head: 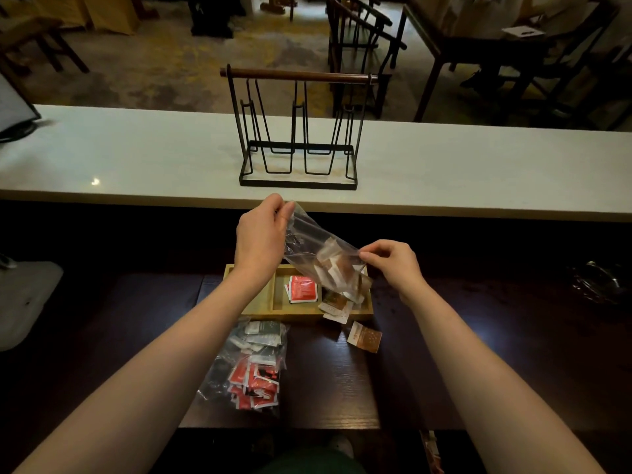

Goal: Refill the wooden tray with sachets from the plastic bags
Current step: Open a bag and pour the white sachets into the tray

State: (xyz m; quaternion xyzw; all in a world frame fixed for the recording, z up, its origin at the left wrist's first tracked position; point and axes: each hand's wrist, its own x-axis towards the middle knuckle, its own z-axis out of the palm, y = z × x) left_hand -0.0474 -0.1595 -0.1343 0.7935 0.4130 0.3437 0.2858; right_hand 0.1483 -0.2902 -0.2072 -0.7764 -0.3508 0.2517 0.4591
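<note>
Head cam: left hand (pixel 261 234) and right hand (pixel 393 261) both pinching tilted clear bag (pixel 318 248), brown sachets (pixel 337 304) spilling over wooden tray (pixel 253 316)

Both bare forearms reach forward, converging. Left hand (pixel 261 234) raised higher, wrist bent, thumb and fingertips pinched together. Right hand (pixel 393 261) lower and right of it, fingers curled, thumb and forefinger pinching.
</note>
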